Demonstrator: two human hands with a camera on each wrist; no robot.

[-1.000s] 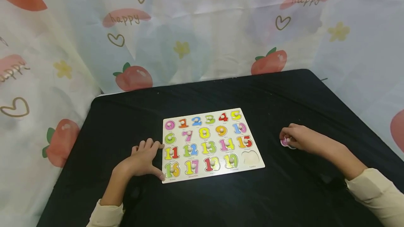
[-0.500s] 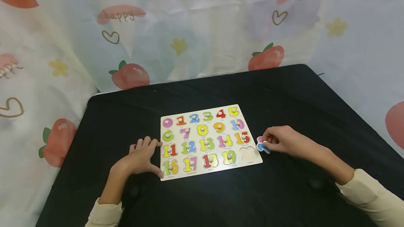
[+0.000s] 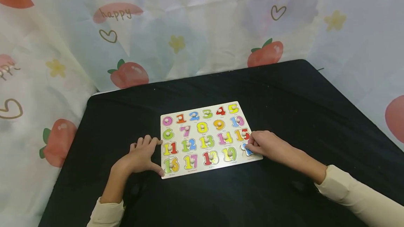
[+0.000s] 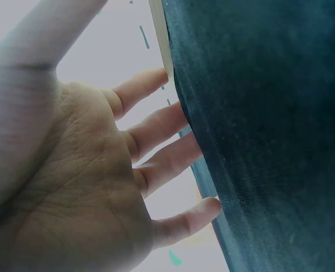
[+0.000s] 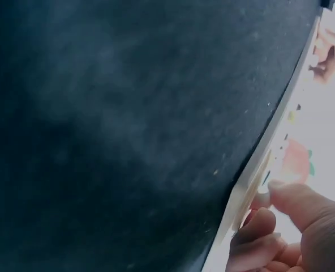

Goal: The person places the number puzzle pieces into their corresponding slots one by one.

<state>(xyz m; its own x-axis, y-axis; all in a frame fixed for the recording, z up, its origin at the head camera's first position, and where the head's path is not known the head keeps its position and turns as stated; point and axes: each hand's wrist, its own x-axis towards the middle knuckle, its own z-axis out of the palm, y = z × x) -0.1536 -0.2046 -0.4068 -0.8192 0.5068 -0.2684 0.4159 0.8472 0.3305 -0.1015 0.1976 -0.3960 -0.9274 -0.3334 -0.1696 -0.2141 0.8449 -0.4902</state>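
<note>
A wooden number peg board lies on the black-covered table, with coloured number pieces from 0 to 19 in their recesses. My left hand is spread at the board's left edge, its thumb and a fingertip touching that side. At the lower right corner, my right hand pinches a number puzzle piece by its knob, over the recess marked twenty. A blue 2 shows on this piece; fingers cover the rest. In the right wrist view thumb and index finger meet at a pale knob. I cannot tell whether the piece is seated.
Black cloth covers the table around the board. Behind and at both sides hangs a pale curtain printed with fruit, hearts and flowers. The left wrist view shows spread fingers along the dark cloth's edge.
My right hand has carried the puzzle piece leftward from the table's right side onto the board's lower right corner. My left hand stays at the board's left edge. The head view shifts slightly.
</note>
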